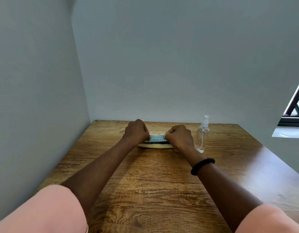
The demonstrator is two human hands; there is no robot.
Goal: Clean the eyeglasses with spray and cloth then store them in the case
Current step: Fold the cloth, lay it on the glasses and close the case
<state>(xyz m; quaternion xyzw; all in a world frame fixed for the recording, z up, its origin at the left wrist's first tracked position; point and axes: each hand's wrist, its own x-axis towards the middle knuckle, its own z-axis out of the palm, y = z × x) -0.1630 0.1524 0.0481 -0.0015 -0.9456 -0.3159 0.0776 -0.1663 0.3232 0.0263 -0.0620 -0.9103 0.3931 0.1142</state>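
head view: my left hand [137,132] and right hand [179,136] each pinched an end of the soft blue cloth [156,138] over the cream oval case [155,146]; clear plastic bottle [202,134] stood beside on grainy wood table [145,182].

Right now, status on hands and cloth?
Both hands, left and right, pinch blue cloth over cream case. Spray bottle stands right, clear.

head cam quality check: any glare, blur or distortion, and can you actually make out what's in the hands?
Head view: wide-angle bend, the table edges splay outward. Bright glare on the wood at right, lit from the window. Left hand and right hand pinch a blue cloth; its print is too soft to read. Spray bottle is clear, low contrast against the wall. Eyeglasses not discernible.
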